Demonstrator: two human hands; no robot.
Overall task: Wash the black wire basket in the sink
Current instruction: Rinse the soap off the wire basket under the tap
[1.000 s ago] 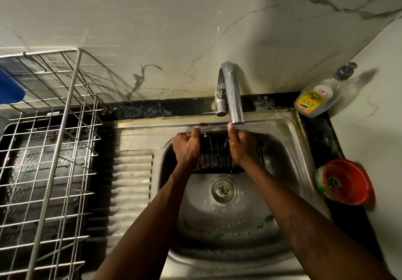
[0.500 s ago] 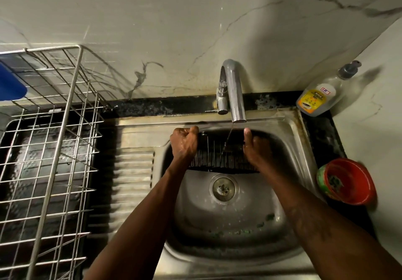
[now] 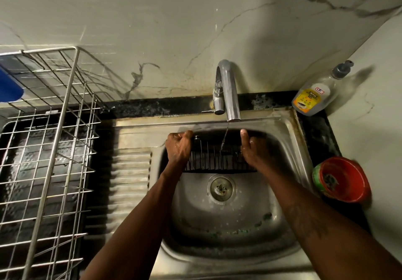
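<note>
Marble-walled kitchen corner: two hands hold a black wire basket (image 3: 217, 161) upright at the back of a stainless steel sink (image 3: 290, 134), under the tap.

At the basket's top left corner the left hand (image 3: 178, 147) is fisted round the rim. The right hand (image 3: 253, 151) clasps the right end, thumb raised at the rim, its other fingers lost in shadow behind the wires. Between the hands a thin stream of water (image 3: 224, 138) from the curved chrome tap (image 3: 228, 88) falls onto the wires. Just in front of the basket lies the round metal drain (image 3: 221, 188). Right of the sink stand a clear soap bottle with a yellow label (image 3: 312, 98) and a red plastic bowl (image 3: 344, 179). To the left is a silver wire dish rack (image 3: 65, 114).
</note>
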